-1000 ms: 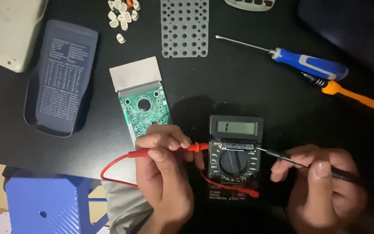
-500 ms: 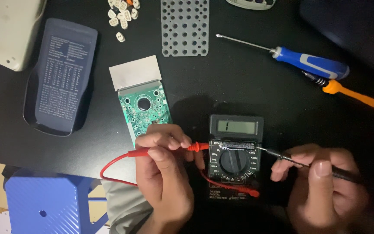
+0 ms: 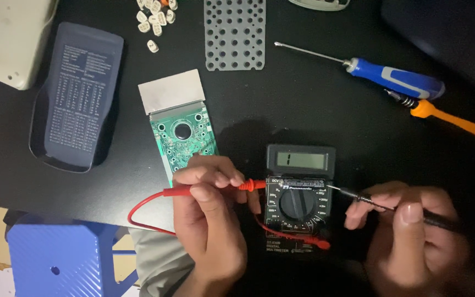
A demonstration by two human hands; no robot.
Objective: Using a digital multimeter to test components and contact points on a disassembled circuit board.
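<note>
On the black surface (image 3: 303, 115), the left hand (image 3: 210, 220) is closed around a red test probe (image 3: 215, 188), pinching it between thumb and fingers so that its tip points toward three o'clock and meets the upper left corner of a dark multimeter (image 3: 299, 198). The probe's red lead (image 3: 138, 217) loops away toward nine o'clock and curls back under the hand. The right hand (image 3: 408, 236) is wrapped around a black test probe (image 3: 380, 206), held like a pen, its thin metal tip aimed toward nine o'clock and touching the meter's upper right edge, just below the grey display. The multimeter lies flat between the two hands, with its round dial in the middle and a red plug (image 3: 317, 242) seated low on its face, at about five o'clock from the dial. Just beside the left hand, at twelve o'clock from it, lies a green circuit board (image 3: 182, 137) with a grey screen panel at its far end; the fingers partly cover its near edge. Well apart at ten o'clock rests a dark calculator back cover (image 3: 75, 96), with a beige casing (image 3: 6, 38) beyond it. At twelve o'clock from the board sits a grey perforated keypad sheet (image 3: 235, 33), with loose white keys (image 3: 152, 22) to its nine o'clock side. At two o'clock from the meter lie a blue-handled screwdriver (image 3: 369, 71) and an orange-handled screwdriver (image 3: 446, 116), touching each other. A blue stool (image 3: 61, 253) stands below the surface edge at eight o'clock.
</note>
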